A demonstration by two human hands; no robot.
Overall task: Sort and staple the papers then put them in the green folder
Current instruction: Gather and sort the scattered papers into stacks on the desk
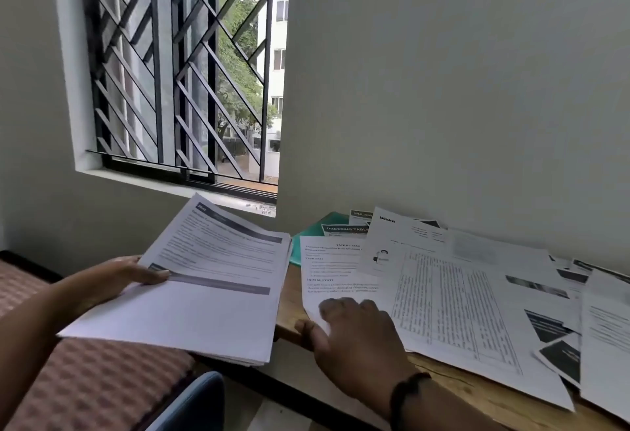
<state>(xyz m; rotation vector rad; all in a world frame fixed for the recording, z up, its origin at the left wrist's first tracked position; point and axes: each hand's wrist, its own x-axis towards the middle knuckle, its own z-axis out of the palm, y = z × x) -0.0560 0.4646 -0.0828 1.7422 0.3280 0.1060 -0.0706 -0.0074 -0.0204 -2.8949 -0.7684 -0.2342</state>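
Note:
My left hand (119, 277) holds a stack of printed papers (204, 287) in the air, left of the desk, with the thumb on the top sheet. My right hand (354, 331) pinches the lower left corner of a text sheet (334, 277) at the desk's front edge, thumb under the paper and fingers on top. The green folder (308, 231) lies at the back of the desk, mostly buried under loose sheets. A large table-printed sheet (460, 311) lies right of my right hand. No stapler is visible.
Several more loose papers (596, 311) cover the wooden desk (289, 301) toward the right. A barred window (184, 72) is in the wall behind. A patterned cushion (85, 379) and a blue chair back (194, 403) sit at lower left.

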